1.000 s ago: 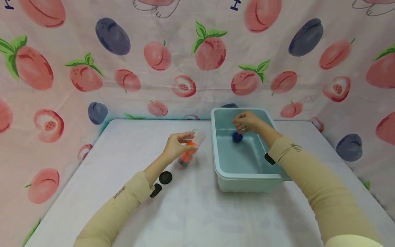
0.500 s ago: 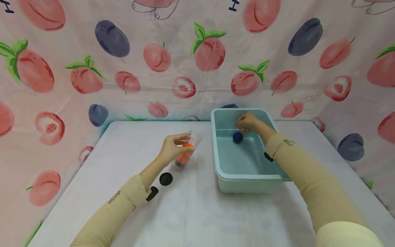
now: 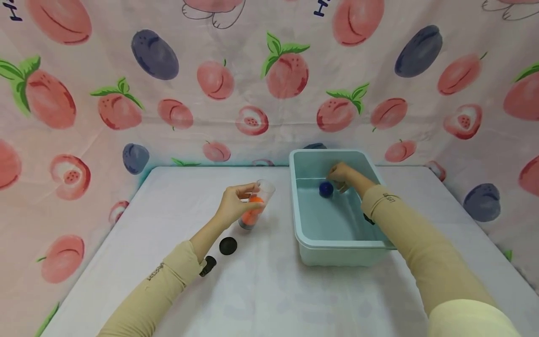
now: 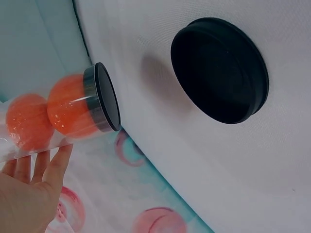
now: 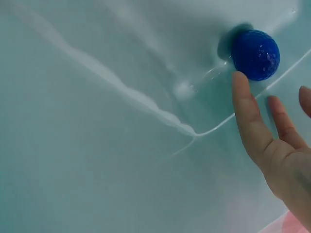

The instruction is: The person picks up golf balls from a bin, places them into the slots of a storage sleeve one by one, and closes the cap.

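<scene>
My left hand [image 3: 231,206] grips a clear plastic tube [image 3: 266,188], thumb on one side and fingers on the other. The tube is tilted, its top leaning right, and two orange balls [image 4: 68,108] sit inside above its black end cap [image 4: 108,97]. Inside the light blue tub [image 3: 296,210], a dimpled blue ball [image 5: 256,55] lies by my right hand [image 3: 343,175]. In the right wrist view the fingers are extended, one fingertip right at the ball's edge, and nothing is held.
A round black lid [image 3: 228,245] lies hollow side up on the white table [image 3: 252,290], left of the tub and near my left wrist. A fruit-print cloth [image 3: 252,84] hangs behind the table and along its sides.
My right hand has moved down and slightly right within the tub, to the right of the blue ball. My left hand and the tube have shifted slightly left and down.
</scene>
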A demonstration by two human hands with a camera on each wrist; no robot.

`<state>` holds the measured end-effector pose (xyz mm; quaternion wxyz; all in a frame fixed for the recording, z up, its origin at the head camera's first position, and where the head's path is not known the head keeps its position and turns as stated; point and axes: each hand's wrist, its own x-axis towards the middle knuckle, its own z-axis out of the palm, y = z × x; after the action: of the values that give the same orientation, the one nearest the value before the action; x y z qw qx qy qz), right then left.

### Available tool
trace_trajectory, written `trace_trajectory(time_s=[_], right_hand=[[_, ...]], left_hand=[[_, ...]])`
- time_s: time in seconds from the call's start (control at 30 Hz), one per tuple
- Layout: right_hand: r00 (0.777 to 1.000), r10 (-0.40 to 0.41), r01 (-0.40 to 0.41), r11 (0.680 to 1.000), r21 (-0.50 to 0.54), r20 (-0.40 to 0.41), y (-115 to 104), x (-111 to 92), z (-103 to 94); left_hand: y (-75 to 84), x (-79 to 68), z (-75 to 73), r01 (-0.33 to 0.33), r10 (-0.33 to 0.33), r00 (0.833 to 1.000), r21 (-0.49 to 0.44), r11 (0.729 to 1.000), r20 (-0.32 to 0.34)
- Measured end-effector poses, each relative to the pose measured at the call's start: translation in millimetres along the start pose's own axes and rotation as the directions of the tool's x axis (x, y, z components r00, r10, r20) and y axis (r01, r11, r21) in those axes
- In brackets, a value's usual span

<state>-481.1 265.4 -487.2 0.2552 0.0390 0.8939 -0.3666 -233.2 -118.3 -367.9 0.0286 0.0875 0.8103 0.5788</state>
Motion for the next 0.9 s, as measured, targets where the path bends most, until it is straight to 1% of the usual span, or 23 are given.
trace_trajectory(time_s=[0.03, 0.07, 0.1, 0.17, 0.2, 0.23, 0.27, 0.3, 0.33, 0.37, 0.43, 0.47, 0.5, 0.53, 0.57, 0.67, 0.7, 0.8, 0.9], right_hand=[[1.0, 0.003, -0.003, 1.0, 0.011, 0.002, 16, 27, -2.6], [1.0, 0.028, -0.028, 1.0, 0.007, -0.005, 28, 49, -2.9], [0.999, 0.045, -0.045, 0.999, 0.004, -0.014, 30, 53, -1.3], [0.999, 0.031, -0.032, 0.999, -0.022, -0.011, 6, 10, 5.3], [0.999, 0.028, -0.029, 0.999, -0.042, -0.022, -14, -25, 10.6], [1.0, 0.02, -0.021, 0.998, -0.06, -0.02, -19, -34, 13.0], [1.0, 0.021, -0.02, 0.997, -0.075, 0.0, -26, -47, 14.3], [1.0, 0.002, -0.002, 0.996, -0.093, 0.005, -28, -52, 15.2], [1.0, 0.002, 0.0, 0.994, -0.108, 0.021, -32, -58, 15.9], [1.0, 0.018, -0.016, 0.993, -0.12, 0.019, -29, -50, 16.6], [0.999, 0.031, -0.026, 0.99, -0.139, 0.037, -39, -64, 18.1], [0.999, 0.025, -0.018, 0.99, -0.14, 0.044, -41, -69, 18.0], [0.999, 0.019, -0.014, 0.989, -0.15, 0.03, -46, -78, 19.8], [0.999, 0.03, -0.025, 0.988, -0.153, 0.031, -55, -93, 22.1], [0.999, 0.026, -0.021, 0.988, -0.155, 0.025, -61, -105, 23.8], [1.0, 0.018, -0.016, 0.991, -0.134, 0.011, -82, -144, 28.9], [0.999, 0.036, -0.036, 0.991, -0.128, -0.001, -91, -159, 31.8], [0.999, 0.038, -0.038, 0.996, -0.079, -0.007, -101, -178, 33.5], [0.999, 0.041, -0.042, 0.998, -0.053, -0.012, -103, -185, 35.3]], left_hand=[[0.1, 0.0, -0.3, 0.002, -0.002, 1.0, -0.003, 1.0, 0.0], [0.2, -0.2, -0.6, 0.005, -0.005, 1.0, -0.003, 1.0, -0.001], [0.4, -0.6, -0.9, 0.007, -0.007, 1.0, -0.004, 1.0, 0.0], [0.5, -1.2, -1.1, 0.009, -0.009, 1.0, -0.004, 1.0, -0.001], [0.3, -1.2, -1.1, 0.009, -0.009, 1.0, -0.002, 1.0, 0.001], [-0.1, -1.1, -1.0, 0.01, -0.01, 1.0, -0.001, 1.0, 0.001], [-0.3, -1.1, -0.9, 0.008, -0.008, 1.0, 0.0, 1.0, 0.001], [-0.6, -1.0, -0.9, 0.006, -0.006, 1.0, 0.001, 1.0, 0.001], [-0.7, -1.1, -0.7, 0.004, -0.004, 1.0, 0.002, 1.0, 0.001], [-0.7, -1.2, -0.7, 0.002, -0.002, 1.0, 0.004, 1.0, 0.002], [-0.6, -1.6, -0.5, 0.001, -0.001, 1.0, 0.004, 1.0, 0.001], [-0.5, -1.7, -0.5, 0.001, -0.001, 1.0, 0.004, 1.0, 0.002], [-0.3, -1.8, -0.6, 0.002, -0.002, 1.0, 0.003, 1.0, 0.002], [-0.2, -1.8, -0.6, 0.003, -0.003, 1.0, 0.004, 1.0, 0.002], [-0.2, -1.6, -0.8, 0.004, -0.004, 1.0, 0.005, 1.0, 0.001], [-0.4, -1.0, -1.2, 0.012, -0.012, 1.0, 0.006, 1.0, 0.0], [-0.4, -1.1, -1.3, 0.015, -0.015, 1.0, 0.008, 1.0, -0.002], [-0.7, -1.4, -1.6, 0.023, -0.023, 1.0, 0.014, 1.0, -0.005], [-0.3, -1.9, -1.9, 0.025, -0.025, 1.0, 0.019, 1.0, -0.008]])
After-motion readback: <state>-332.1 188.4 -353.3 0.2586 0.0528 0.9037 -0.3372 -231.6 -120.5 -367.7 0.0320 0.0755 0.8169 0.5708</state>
